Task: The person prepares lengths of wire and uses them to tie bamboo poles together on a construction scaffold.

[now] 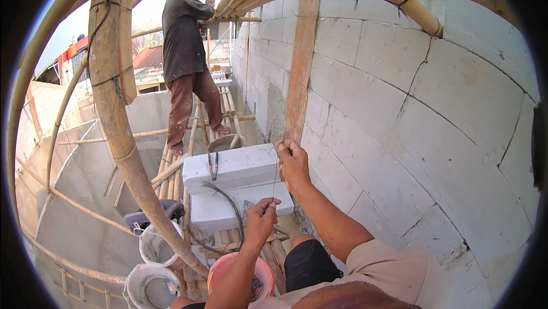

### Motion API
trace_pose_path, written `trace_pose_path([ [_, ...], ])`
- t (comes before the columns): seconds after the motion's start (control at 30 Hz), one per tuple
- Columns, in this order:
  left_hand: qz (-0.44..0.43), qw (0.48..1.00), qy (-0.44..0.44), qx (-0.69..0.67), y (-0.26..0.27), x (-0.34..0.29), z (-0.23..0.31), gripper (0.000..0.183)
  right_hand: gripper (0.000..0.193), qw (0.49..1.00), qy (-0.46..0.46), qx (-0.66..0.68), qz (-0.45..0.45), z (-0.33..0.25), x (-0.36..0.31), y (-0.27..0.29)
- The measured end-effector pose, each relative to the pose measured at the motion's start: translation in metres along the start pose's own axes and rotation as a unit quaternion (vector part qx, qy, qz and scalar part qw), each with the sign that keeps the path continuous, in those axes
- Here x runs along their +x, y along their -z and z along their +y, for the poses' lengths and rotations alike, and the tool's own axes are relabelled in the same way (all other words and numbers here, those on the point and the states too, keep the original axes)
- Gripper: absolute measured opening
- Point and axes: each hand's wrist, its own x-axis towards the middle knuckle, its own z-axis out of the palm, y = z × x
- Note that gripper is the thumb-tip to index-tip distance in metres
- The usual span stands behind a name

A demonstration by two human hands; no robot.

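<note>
A thin dark wire (pixel 275 181) stretches between my two hands, above the edge of the white blocks. My left hand (pixel 261 221) is closed in a pinch on its lower end. Higher up, near the wall, my right hand (pixel 293 165) has its fingers closed around the upper end. Two pale blocks (pixel 251 193) lie in front of me, the farther one standing higher. Pincers (pixel 213 165) with dark handles rest on the farther block. A bundle of dark wire (pixel 235 209) curves over the nearer block and hangs down its near side.
A person (pixel 187 57) stands ahead on the bamboo walkway (pixel 169 177). Bamboo poles (pixel 123 120) frame the left and overhead. A block wall (pixel 394 97) with a wooden post (pixel 301 69) rises at right. A pink bucket (pixel 214 277) and grey-stained buckets (pixel 134 286) stand below.
</note>
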Motion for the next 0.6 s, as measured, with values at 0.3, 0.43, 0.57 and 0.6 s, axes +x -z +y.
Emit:
trace_pose_path([
  [0.3, -0.149, 0.971, 0.087, -0.164, 0.017, 0.042, 0.012, 0.039, 0.014, 0.992, -0.017, 0.007, -0.124, -0.011, -0.024, 0.000],
  [0.43, -0.194, 0.906, 0.113, -0.359, 0.012, 0.031, 0.027, 0.039, 0.014, 0.988, 0.002, -0.027, -0.151, -0.013, -0.022, 0.005],
  [0.57, -0.140, 0.938, 0.124, -0.293, 0.009, 0.031, 0.024, 0.017, 0.015, 0.981, -0.054, 0.016, -0.187, -0.007, -0.032, 0.000],
  [0.6, -0.144, 0.931, 0.132, -0.310, 0.009, 0.030, 0.016, 0.017, 0.015, 0.980, -0.074, 0.047, -0.180, -0.006, -0.036, 0.002],
])
